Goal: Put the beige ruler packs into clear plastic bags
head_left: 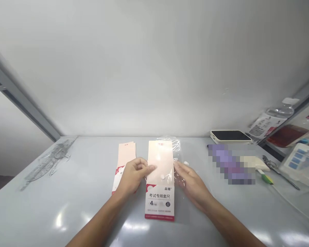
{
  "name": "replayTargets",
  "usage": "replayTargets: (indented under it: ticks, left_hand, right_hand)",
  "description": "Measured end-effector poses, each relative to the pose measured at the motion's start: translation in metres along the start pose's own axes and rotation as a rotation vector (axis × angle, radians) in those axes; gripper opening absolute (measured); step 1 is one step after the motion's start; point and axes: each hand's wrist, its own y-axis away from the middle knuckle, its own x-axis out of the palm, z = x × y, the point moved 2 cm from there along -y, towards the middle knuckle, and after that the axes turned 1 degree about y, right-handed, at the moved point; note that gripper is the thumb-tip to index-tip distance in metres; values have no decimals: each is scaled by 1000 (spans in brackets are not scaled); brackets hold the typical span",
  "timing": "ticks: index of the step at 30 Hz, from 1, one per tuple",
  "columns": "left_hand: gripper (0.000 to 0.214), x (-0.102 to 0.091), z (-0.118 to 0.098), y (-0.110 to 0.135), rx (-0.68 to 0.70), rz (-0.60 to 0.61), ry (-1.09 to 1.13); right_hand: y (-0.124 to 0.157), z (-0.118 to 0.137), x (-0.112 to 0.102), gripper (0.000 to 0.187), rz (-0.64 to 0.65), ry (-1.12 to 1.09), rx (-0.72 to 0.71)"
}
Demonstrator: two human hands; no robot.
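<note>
A tall pink and white card with red trim and printed text (160,178) lies on the grey table (67,212) in a clear plastic sleeve (175,151). My left hand (132,176) pinches the card's left edge with thumb and fingers. My right hand (189,180) rests on the sleeve at the card's right side, fingers curled on the plastic. A stack of similar cards (125,157) lies just left, partly under my left hand.
A phone (230,136) lies face up at the back right. A plastic bottle (271,121) lies on its side beyond it. Scissors (278,169), a green and white tool (265,176) and a white box (300,164) sit at the right. A wall stands behind the table.
</note>
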Motion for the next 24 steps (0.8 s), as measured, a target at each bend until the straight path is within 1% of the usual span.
replayTargets:
  ticks: [2,5,8,9,10,11,14,17,19,21,24]
  left_hand:
    - [33,3,0,1,18,50,14]
    - [35,7,-2,5,23,173,21]
    - [36,10,-2,8,-23,358,29]
    - [34,11,-1,8,-37,393,28]
    - [34,10,0,7,-45,398,23]
    - [34,10,1,5,-49,375,16]
    - [35,7,5,1,-56,236,9]
    - [35,6,5,0,-69,165,-16]
    - [36,6,3,1,-61,128,-74]
    - [38,5,2,3,-25,74,-153]
    - [40,4,1,5,89,-13,-300]
  right_hand:
    - [0,-2,2,40,24,7,5]
    - [-2,-3,0,44,-37,-10,-13]
    - [-4,-1,-4,47,-100,-23,-50]
    - [-4,0,-5,48,-105,-23,-49]
    - [-3,0,-5,49,-101,-20,-40]
    - [-3,0,-5,49,-88,-18,-23]
    - [-1,-2,-1,48,9,-12,43]
    - [0,-4,2,47,99,19,50]
    - [0,-4,2,47,95,63,26]
    - [0,-3,1,46,68,117,-9]
    - [0,-2,1,43,57,182,-74]
